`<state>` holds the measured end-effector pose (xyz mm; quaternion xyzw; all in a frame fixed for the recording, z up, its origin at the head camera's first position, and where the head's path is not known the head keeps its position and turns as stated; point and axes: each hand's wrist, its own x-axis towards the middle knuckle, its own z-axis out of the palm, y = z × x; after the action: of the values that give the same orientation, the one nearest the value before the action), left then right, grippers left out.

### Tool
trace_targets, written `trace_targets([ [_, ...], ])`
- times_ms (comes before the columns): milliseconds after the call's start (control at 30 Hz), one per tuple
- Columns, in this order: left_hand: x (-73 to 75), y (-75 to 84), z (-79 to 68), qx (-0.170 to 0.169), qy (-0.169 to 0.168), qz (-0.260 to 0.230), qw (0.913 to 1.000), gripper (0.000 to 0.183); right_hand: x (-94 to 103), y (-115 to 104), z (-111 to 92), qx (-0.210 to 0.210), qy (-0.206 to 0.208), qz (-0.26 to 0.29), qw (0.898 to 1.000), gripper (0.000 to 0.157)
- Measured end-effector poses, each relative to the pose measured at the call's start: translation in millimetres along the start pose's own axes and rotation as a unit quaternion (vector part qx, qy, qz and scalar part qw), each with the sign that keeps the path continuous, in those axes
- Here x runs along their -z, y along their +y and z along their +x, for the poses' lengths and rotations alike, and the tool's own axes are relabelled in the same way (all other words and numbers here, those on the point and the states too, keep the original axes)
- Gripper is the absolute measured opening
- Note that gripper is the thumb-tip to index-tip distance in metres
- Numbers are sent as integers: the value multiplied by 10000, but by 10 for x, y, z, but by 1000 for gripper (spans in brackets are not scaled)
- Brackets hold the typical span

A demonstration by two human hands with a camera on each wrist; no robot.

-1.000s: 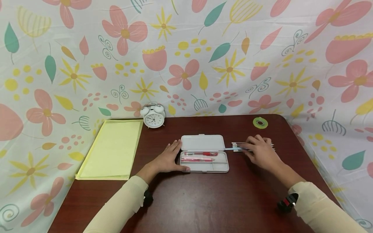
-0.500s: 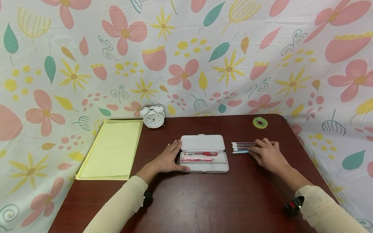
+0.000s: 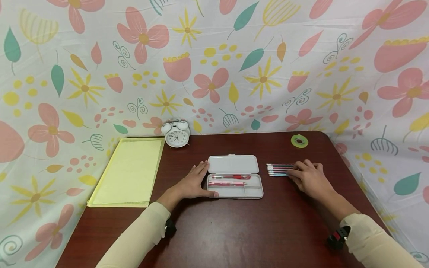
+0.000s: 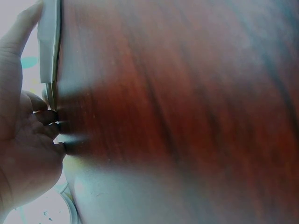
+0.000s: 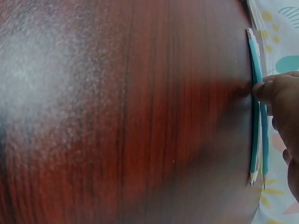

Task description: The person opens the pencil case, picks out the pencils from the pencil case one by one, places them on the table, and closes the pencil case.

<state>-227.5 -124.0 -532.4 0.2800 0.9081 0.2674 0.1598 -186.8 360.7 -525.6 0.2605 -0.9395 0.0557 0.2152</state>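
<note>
A white pencil case (image 3: 235, 192) lies open on the table, a red pen (image 3: 231, 177) and pink pencils (image 3: 228, 183) in its back compartments. My left hand (image 3: 192, 182) rests at its left end, fingers spread, thumb on the front corner and fingertips beside the lid (image 3: 233, 164). To the right of the case, several pencils (image 3: 276, 168) lie side by side, their eraser ends to the left. My right hand (image 3: 308, 178) is over their right part, hiding the points. In the right wrist view, thumb and finger pinch a blue pencil (image 5: 264, 140) at the near side of the row.
A white alarm clock (image 3: 176, 134) stands at the back, beside a yellow zip folder (image 3: 127, 173) on the left. A green roll of tape (image 3: 299, 141) lies at the back right. A flowered cloth (image 3: 214, 67) hangs behind the brown table (image 3: 234, 230).
My right hand has moved right, drawing the light blue pencil away from the case and into line with the other pencils. My left hand and the case have stayed put.
</note>
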Motion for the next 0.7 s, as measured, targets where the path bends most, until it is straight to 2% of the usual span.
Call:
trace_targets([
  [433,-11,-16,7,60,-45,39,10000,144,8,-22,-3,-85,-35,20,10000,26],
  [600,-7,-8,2,-71,45,-35,10000,143,1,-21,-3,-117,-62,14,9999,27],
  [700,-13,-7,1,-34,19,19,10000,143,-2,-17,0,-112,-54,39,9999,28],
])
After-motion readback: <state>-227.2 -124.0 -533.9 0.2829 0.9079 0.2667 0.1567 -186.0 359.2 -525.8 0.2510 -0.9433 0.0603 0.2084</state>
